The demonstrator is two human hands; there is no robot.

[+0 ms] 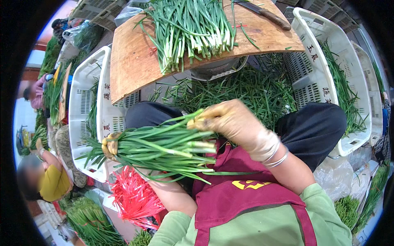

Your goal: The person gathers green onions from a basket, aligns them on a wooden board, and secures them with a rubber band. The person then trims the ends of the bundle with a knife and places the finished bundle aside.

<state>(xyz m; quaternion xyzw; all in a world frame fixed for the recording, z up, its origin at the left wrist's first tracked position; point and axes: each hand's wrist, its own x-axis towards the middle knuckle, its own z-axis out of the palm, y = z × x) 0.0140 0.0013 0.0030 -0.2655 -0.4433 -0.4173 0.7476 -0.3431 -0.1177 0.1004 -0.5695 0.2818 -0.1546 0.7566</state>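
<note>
My left hand [110, 147], in a yellowed glove, is wrapped around the leafy end of a bunch of garlic chives [166, 144]. The bunch lies sideways above my lap, its pale cut ends pointing right. Over its upper right edge, my gloved right hand [237, 127] pinches a stalk [184, 117] between thumb and fingers; this hand is slightly blurred. Ahead, a thick pile of chives [194, 33] rests on a wooden board [132, 61], stem ends towards me. A knife with a wooden handle [274, 18] lies at the board's far right.
White plastic crates holding greens stand left [103, 107] and right [331, 77]. Leaf scraps [246, 89] cover the floor under the board. Red plastic strips [135, 196] are heaped by my left forearm. At far left, a person in a yellow top [55, 181] sits near more greens.
</note>
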